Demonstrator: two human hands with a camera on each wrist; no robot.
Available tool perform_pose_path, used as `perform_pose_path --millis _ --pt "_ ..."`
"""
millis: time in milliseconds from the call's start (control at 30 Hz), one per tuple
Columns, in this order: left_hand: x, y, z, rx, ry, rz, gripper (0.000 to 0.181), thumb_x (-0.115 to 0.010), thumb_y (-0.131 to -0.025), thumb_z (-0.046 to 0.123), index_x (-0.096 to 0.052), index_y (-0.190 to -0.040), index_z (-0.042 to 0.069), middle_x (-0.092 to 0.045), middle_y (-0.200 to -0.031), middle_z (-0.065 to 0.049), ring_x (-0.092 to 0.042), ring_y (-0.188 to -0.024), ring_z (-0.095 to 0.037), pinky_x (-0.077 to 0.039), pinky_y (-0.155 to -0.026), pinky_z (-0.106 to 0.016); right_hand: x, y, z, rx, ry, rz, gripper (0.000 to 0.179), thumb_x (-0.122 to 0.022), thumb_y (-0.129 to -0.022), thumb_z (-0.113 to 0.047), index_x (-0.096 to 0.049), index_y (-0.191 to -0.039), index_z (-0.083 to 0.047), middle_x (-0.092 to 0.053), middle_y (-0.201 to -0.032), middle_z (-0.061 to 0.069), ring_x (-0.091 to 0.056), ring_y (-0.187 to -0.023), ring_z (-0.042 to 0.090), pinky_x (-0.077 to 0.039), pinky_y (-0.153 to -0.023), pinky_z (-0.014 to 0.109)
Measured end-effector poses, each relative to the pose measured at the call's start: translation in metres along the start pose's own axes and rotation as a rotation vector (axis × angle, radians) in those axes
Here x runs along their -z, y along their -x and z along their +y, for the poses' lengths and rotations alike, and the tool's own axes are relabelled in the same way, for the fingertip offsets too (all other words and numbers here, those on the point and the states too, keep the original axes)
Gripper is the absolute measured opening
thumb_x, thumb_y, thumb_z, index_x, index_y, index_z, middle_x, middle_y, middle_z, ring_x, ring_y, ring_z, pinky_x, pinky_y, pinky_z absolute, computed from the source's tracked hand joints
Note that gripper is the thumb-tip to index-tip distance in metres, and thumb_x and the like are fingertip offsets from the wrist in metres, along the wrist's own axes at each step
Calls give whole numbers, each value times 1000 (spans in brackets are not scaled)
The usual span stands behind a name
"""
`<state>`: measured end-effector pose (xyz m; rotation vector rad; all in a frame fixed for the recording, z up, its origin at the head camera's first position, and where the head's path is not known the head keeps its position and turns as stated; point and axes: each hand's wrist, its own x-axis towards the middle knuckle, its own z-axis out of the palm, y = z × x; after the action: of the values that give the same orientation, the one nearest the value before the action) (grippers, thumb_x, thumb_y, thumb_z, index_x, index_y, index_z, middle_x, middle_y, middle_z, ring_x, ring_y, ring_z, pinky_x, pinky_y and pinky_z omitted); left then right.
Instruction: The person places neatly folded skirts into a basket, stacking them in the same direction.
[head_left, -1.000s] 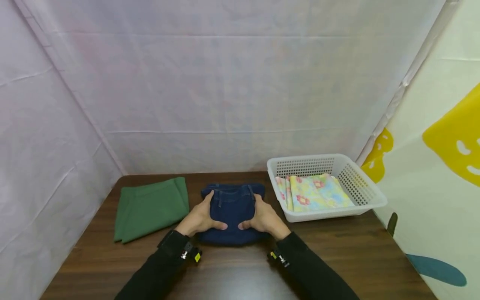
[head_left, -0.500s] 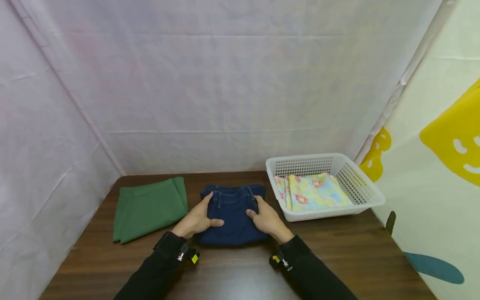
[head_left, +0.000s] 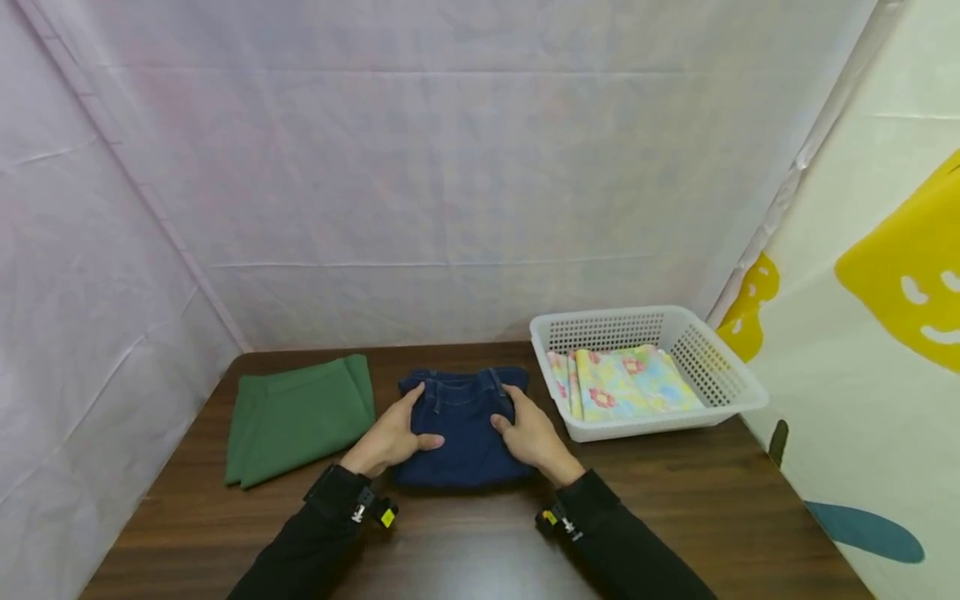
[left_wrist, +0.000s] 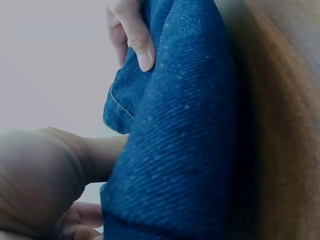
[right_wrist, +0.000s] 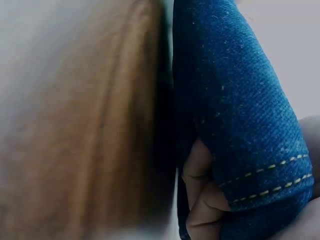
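Observation:
Folded dark blue jeans [head_left: 467, 442] lie at the middle of the table, belt loops and waistband toward the back. My left hand [head_left: 392, 435] grips their left side, thumb on top. On the right side my right hand [head_left: 534, 432] holds them the same way. The right wrist view has fingers [right_wrist: 204, 202] tucked around the denim [right_wrist: 237, 95] beside a yellow-stitched seam. Close up in the left wrist view, the denim fold [left_wrist: 180, 120] hides most of the left fingers; the right hand [left_wrist: 131, 27] shows beyond it.
Green folded cloth [head_left: 311, 417] lies to the left on the wooden table [head_left: 675, 500]. At the back right stands a white plastic basket [head_left: 738, 383] holding a folded floral cloth [head_left: 633, 387]. A white sheet wall [head_left: 450, 208] rises behind the table.
My right hand's thumb has shifted right and up on the jeans, and the left thumb slightly left. The jeans stay in nearly the same spot.

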<state>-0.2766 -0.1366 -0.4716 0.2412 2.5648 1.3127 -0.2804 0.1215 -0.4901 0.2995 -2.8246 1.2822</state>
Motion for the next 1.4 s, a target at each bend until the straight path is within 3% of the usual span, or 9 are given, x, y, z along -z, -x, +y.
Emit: perform_pose_path --millis 200,500,800,1100,1400 --pt "14 7 10 -31 26 9 100 -80 -89 25 -12 -163 21 -16 -164 -16 -26 -145 -42 -37 -108 -59 8 1 -11 52 -17 8 60 -60 -104 -28 -33 -157 -22 -45 -151 9 -46 -134 31 -41 -107 50" --pt "34 21 28 -99 -25 31 101 -79 -90 32 -9 -163 27 -14 -165 -13 -24 -146 -40 -36 -108 -60 21 6 -34 182 41 78 60 -60 -104 -28 -33 -157 -19 -46 -151 10 -48 -133 29 -42 -107 47" --pt "39 26 50 -162 -101 99 101 -77 -91 37 -6 -162 33 -12 -166 -9 -24 -146 -39 -35 -108 -61 45 8 -49 280 42 143 59 -60 -104 -25 -34 -157 -20 -45 -151 7 -46 -134 27 -40 -109 47" --pt "29 13 74 -234 -93 147 98 -76 -92 39 -7 -162 36 -15 -166 -5 -26 -146 -36 -37 -108 -57 81 3 -47 287 63 141 61 -59 -105 -27 -30 -158 -21 -46 -150 13 -47 -133 33 -36 -110 53" --pt "9 -15 105 -288 -98 153 96 -75 -93 36 -10 -163 29 -17 -165 -5 -23 -148 -30 -32 -114 -53 121 -5 -29 251 93 125 62 -57 -106 -28 -26 -160 -21 -41 -153 16 -45 -134 37 -39 -107 55"
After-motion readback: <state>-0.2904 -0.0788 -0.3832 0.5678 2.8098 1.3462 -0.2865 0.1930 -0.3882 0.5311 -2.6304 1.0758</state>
